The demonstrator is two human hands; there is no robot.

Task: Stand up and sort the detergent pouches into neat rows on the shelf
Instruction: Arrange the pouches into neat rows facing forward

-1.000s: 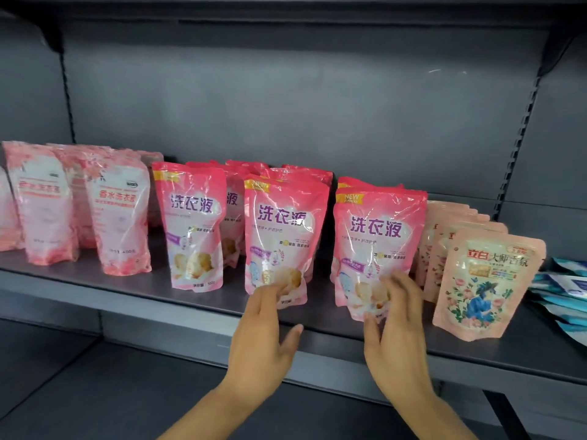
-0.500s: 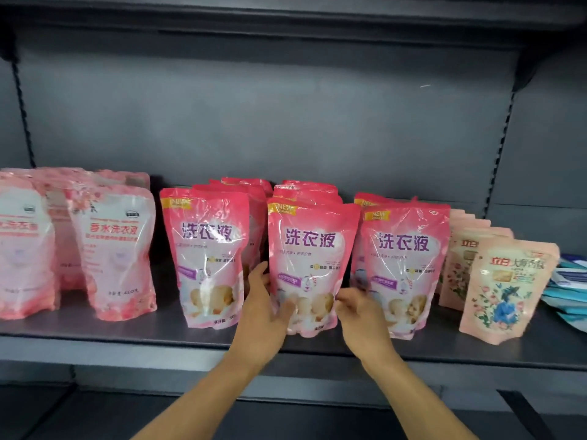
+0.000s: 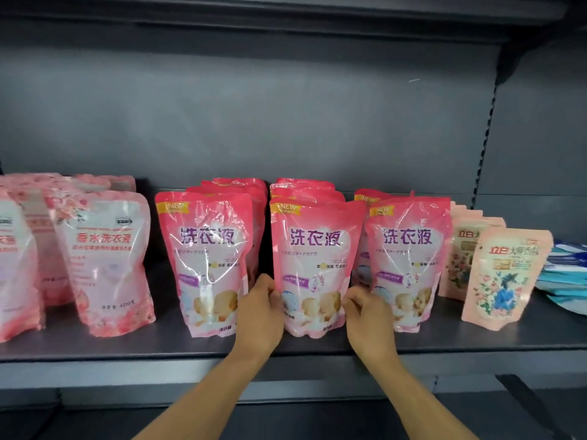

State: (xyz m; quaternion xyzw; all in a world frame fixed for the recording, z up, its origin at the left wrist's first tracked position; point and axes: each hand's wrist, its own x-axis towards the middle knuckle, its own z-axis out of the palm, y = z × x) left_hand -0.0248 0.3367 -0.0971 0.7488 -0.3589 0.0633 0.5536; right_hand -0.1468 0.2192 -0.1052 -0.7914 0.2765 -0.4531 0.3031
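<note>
Three rows of bright pink detergent pouches stand upright on the dark grey shelf (image 3: pixel 317 349). The front pouch of the middle row (image 3: pixel 313 258) is held between both hands. My left hand (image 3: pixel 260 315) grips its lower left edge, fingers curled round the side. My right hand (image 3: pixel 365 315) grips its lower right edge the same way. The front pouch of the left row (image 3: pixel 206 258) and the front pouch of the right row (image 3: pixel 409 258) stand close on either side, with more pouches lined up behind each.
Pale pink-and-white pouches (image 3: pixel 104 258) stand at the left. Small peach floral pouches (image 3: pixel 505 274) stand in a row at the right, and blue-and-white packs (image 3: pixel 562 274) lie flat at the far right. The shelf's back wall is close behind.
Both hands came together from separate pouches onto the middle front pouch and now grip its two lower edges. The view has moved closer and risen slightly.
</note>
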